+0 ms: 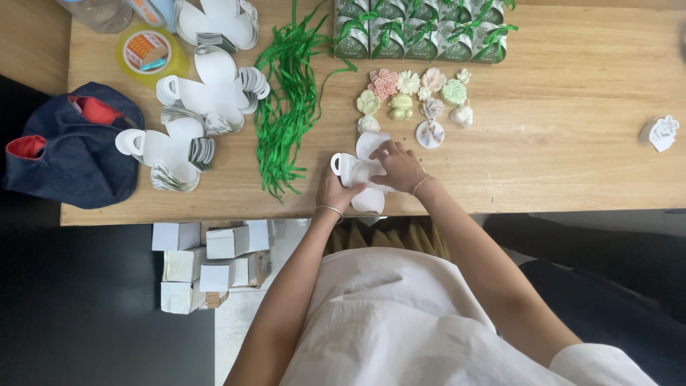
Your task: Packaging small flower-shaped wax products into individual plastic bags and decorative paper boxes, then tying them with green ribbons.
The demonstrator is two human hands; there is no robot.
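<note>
Near table edge [500, 204], both hands on white box blank [355, 169], ribbons [286, 107] beside.

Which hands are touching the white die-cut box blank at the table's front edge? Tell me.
Touching, both. The head view shows the left hand gripping the white box blank from below and the right hand pressing on top of it, no gap visible.

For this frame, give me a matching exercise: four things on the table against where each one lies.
Things:
1. green ribbons
2. denim bag
3. tape roll
4. white cut-out box blank

Places:
A. left edge of the table
B. under both hands
C. far left, near the table's back edge
D. middle, left of the flower-shaped pieces

Pairs: 1-D, 2-A, 3-C, 4-B
</note>
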